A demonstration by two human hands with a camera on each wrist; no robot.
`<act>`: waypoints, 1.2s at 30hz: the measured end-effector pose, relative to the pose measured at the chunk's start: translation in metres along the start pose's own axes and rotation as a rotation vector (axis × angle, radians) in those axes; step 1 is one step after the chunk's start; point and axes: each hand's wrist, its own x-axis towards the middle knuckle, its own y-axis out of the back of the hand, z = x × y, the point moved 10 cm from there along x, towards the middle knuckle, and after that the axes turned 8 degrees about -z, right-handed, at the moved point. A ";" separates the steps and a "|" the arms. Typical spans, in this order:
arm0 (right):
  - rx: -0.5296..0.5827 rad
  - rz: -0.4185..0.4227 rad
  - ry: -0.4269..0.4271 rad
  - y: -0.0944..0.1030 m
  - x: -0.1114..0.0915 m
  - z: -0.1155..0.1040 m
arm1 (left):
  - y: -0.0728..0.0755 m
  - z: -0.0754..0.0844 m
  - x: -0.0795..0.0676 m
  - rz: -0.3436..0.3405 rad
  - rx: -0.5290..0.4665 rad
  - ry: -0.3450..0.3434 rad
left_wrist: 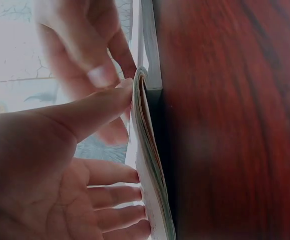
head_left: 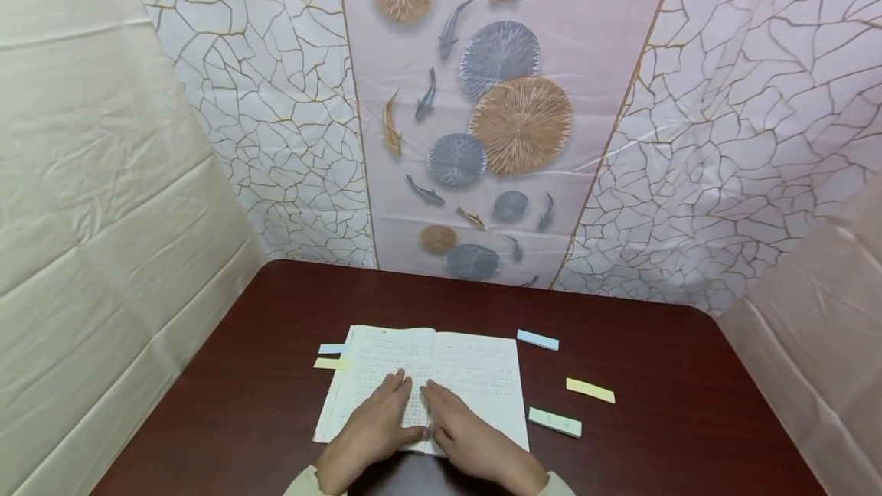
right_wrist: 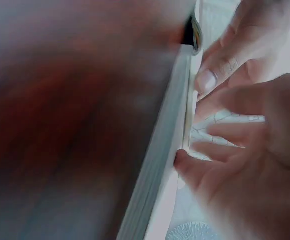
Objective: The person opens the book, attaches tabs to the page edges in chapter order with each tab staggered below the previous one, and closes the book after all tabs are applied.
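Note:
An open book (head_left: 475, 354) with printed pages lies on the dark red table. My left hand (head_left: 379, 413) rests on the left page near the spine, its fingers extended toward the fold. On the other side of the fold, my right hand (head_left: 468, 435) lies over the right page with its fingers stretched forward. Both thumbs are close to the fold near the book's lower edge. In the left wrist view the left thumb (left_wrist: 102, 107) touches the curved page by the spine. The right wrist view shows the book's thick page block (right_wrist: 160, 165) beside the right hand (right_wrist: 245, 150).
Blue (head_left: 332, 348) and yellow (head_left: 331, 363) sticky tabs jut from the book's left edge. To its right lie a blue sticky-note pad (head_left: 537, 340), a yellow pad (head_left: 589, 390) and a green pad (head_left: 554, 422). Patterned cloth (head_left: 468, 174) hangs behind the table.

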 end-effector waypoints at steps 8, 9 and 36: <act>-0.223 0.146 -0.272 0.052 -0.006 0.068 | -0.004 0.001 0.003 -0.036 -0.009 0.021; -0.248 0.147 -0.327 0.059 -0.007 0.082 | -0.005 0.002 0.004 -0.040 -0.017 0.023; 0.031 0.346 -0.406 0.101 -0.044 0.076 | -0.008 0.002 0.004 -0.028 -0.074 0.017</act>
